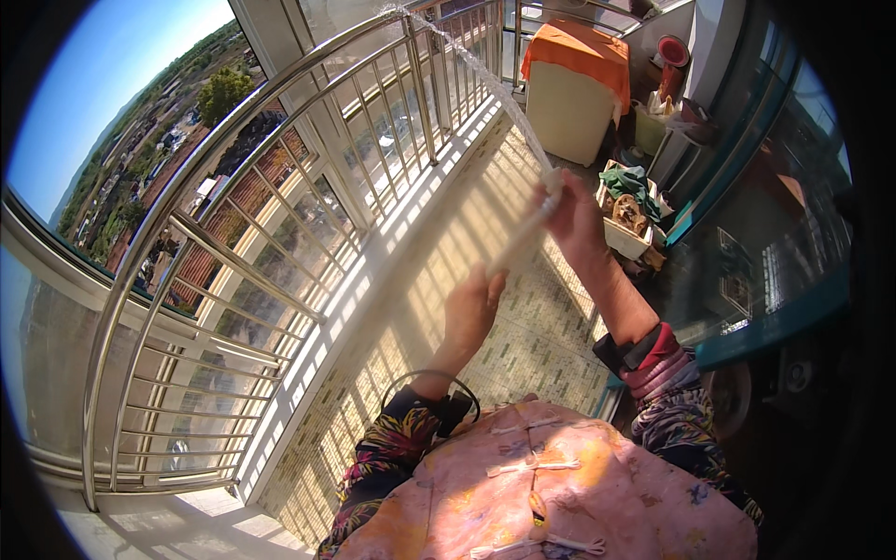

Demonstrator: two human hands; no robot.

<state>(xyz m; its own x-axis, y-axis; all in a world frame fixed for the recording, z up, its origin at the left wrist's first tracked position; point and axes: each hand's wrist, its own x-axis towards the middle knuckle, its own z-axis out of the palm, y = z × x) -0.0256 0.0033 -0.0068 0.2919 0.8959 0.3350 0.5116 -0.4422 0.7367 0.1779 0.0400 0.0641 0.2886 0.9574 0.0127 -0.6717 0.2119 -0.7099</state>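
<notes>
Out in front of me, my right hand (575, 222) is closed around the end of a pale hose, its fingers at the mouth. A jet of water (499, 89) shoots from there toward the far left, over the railing and against the window. Nearer to me and lower, my left hand (473, 304) is closed on the same pale hose (519, 241), which runs blurred between the two hands. Where the hose goes past my left hand is hidden. A dark thin loop (478, 397) stands out around my left wrist.
A curved metal railing (252, 98) runs along the windows on my left. Beyond the tiled floor (532, 359) stand a white cabinet (567, 112) under an orange cloth (583, 49) and a white crate (627, 237) holding cloths. A teal-framed glass door (719, 182) lines the right side.
</notes>
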